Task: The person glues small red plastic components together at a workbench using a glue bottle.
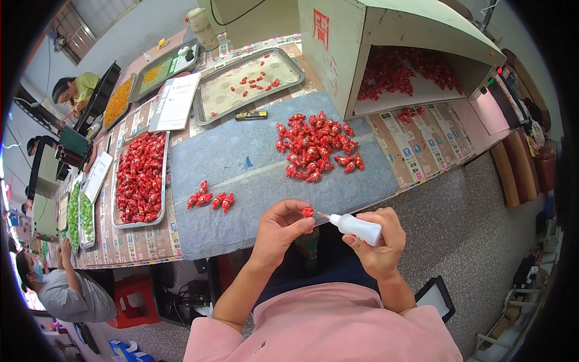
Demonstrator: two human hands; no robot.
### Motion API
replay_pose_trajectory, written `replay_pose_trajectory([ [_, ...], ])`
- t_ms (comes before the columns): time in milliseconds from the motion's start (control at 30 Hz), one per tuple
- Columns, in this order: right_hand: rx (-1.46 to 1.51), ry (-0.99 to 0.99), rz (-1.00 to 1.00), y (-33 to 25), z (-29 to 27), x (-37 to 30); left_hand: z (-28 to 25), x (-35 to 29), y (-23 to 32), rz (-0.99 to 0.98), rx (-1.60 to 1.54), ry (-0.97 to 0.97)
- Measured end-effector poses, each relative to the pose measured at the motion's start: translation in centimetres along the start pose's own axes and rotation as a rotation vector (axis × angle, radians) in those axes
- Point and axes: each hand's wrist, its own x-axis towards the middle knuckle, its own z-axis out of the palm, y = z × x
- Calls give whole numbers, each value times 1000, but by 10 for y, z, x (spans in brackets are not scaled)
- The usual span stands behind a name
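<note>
Red piece (308, 212) pinched in left grip (280, 230), bottle nozzle (325, 216) perhaps touching.

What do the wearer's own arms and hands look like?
The left hand and right hand are bare, with no gloves, rings or wristwatch visible. The forearms are uncovered; a pale pink fabric shirt has short sleeves, and a small dark mark shows on its front.

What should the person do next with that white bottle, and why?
Probably give the white bottle a gentle squeeze. The right hand holds it with its thin nozzle pointed at the little red piece, and the tip is right beside it. The left hand is pinching that piece.
</note>
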Motion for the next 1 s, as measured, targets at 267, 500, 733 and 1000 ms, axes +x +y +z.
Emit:
replay_pose_trajectory([
  [267, -25, -12, 9, -8, -4, 2, 0, -1, 0, 2, 0, 5],
  [500, -6, -17, 22, -8, -4, 1, 0, 0, -1, 1, 2, 9],
  [733, 1, -25, 32, -9, -3, 0, 0, -1, -1, -1, 9, 10],
  [1000, 16, -17, 21, -7, -2, 1, -1, -1, -3, -7, 36, -2],
])
